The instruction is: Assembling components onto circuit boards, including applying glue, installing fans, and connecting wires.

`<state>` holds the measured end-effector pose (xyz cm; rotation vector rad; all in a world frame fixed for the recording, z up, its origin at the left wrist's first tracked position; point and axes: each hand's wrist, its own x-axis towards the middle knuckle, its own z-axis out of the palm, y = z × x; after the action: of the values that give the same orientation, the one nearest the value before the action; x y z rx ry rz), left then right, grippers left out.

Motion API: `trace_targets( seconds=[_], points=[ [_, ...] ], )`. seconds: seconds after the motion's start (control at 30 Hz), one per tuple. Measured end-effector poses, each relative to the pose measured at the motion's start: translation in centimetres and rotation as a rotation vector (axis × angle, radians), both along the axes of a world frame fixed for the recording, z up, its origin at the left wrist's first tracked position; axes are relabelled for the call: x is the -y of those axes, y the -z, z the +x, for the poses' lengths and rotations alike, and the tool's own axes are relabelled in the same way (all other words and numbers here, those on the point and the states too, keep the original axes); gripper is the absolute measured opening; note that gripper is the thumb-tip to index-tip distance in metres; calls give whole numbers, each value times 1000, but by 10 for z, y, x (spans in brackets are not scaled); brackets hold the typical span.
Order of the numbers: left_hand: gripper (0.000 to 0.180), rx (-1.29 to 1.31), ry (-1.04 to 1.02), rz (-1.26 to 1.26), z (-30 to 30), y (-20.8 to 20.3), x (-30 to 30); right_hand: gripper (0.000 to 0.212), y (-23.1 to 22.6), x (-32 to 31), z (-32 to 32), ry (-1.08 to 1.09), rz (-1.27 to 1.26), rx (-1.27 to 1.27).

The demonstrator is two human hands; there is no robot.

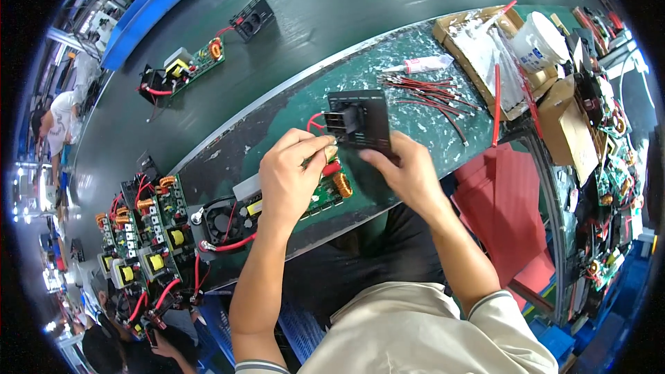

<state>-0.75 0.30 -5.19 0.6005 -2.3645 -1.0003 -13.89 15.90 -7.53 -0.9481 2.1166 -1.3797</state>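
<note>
My right hand [409, 172] grips the lower edge of a black socket panel [374, 119], which stands tilted up above the bench with its socket housing facing left. Close beside that housing, my left hand [294, 173] pinches with thumb and fingertips; what sits between them is too small to make out, though a red wire [315, 122] loops just behind. Below both hands lies a green circuit board [320, 201] with a copper coil [342, 185] at its right end. A black fan [225, 223] and a thick red cable [232, 244] adjoin the board on the left.
Red and black wire leads [436, 93] lie behind the panel near a glue tube [428, 64]. A cardboard tray [478, 55] and white bucket [539, 41] stand at right. Several boards [149, 235] crowd the left. Another assembly [187, 66] rests beyond, near a blue bin [149, 14].
</note>
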Motion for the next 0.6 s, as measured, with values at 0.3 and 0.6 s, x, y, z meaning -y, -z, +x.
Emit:
trace_targets(
  seconds=[0.3,0.6],
  points=[
    [17,66,-106,-18,-13,-4,-5,25,32,49,-3,100,-267,292],
    [17,46,-138,-93,-12,2,-3,36,6,43,6,44,-320,-152]
  ],
)
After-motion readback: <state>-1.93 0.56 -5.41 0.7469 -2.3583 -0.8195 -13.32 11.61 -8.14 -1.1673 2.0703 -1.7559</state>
